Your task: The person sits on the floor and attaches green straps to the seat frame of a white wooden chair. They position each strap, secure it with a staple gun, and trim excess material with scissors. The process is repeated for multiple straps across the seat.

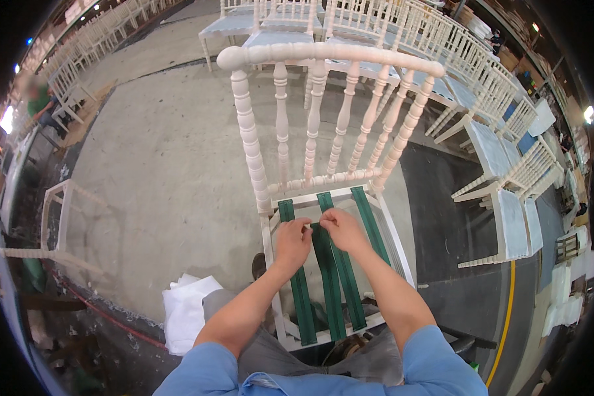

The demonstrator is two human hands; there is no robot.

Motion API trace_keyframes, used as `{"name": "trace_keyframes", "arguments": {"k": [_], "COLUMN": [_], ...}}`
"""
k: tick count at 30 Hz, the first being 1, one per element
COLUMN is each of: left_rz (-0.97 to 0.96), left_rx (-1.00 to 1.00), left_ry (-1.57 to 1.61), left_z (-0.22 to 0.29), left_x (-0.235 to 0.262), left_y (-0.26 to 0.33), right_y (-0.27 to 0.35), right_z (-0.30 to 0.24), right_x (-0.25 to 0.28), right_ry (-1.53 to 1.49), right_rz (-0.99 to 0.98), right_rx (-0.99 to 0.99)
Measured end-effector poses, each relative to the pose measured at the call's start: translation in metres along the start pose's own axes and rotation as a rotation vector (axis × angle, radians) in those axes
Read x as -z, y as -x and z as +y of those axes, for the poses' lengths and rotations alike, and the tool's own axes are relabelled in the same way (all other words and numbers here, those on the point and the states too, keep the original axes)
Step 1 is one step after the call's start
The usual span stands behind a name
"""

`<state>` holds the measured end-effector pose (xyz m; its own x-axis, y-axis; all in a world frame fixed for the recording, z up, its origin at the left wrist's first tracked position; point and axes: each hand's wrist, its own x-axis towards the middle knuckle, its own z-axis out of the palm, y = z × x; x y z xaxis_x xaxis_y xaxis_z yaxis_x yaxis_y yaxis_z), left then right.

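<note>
A white chair frame (330, 179) with a turned-spindle back stands in front of me, its seat opening bare of a cushion. Several green webbing straps (297, 290) run from the back rail to the front rail. A further green strap (326, 270) lies between the left and middle ones, its far end up at my fingers. My left hand (292, 243) is closed in a pinch at that end, over the left strap. Beside it my right hand (342, 229) pinches the same end, above the middle strap. The fingertips nearly meet; the strap's very tip is hidden.
Rows of white chairs with pale seats (492, 148) stand at the back and right. An upturned chair part (59, 224) lies to the left. White cloth or sheeting (188, 310) rests by my left knee. Another person (41, 105) sits far left.
</note>
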<state>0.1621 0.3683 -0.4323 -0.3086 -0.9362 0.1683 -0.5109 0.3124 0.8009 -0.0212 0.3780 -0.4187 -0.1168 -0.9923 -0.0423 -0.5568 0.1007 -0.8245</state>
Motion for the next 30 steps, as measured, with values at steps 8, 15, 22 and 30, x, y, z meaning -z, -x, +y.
{"name": "trace_keyframes", "arguments": {"k": [8, 15, 22, 30], "left_rz": [0.002, -0.140, -0.180, -0.154], "left_rx": [-0.153, -0.132, -0.126, -0.118], "left_ry": [-0.217, -0.384, -0.477, -0.527], "left_z": [-0.037, -0.055, -0.060, -0.064], "left_x": [-0.025, -0.039, -0.049, -0.056], "left_y": [-0.020, -0.030, -0.038, -0.032], "right_y": [-0.102, -0.124, -0.126, -0.083], "right_z": [0.049, 0.055, 0.066, 0.040], "right_x": [-0.042, -0.057, -0.060, -0.018], "right_ry": [0.221, 0.377, 0.430, -0.132], "right_rz": [-0.024, -0.054, 0.009, -0.060], "right_rx": [-0.002, -0.063, -0.068, -0.242]}}
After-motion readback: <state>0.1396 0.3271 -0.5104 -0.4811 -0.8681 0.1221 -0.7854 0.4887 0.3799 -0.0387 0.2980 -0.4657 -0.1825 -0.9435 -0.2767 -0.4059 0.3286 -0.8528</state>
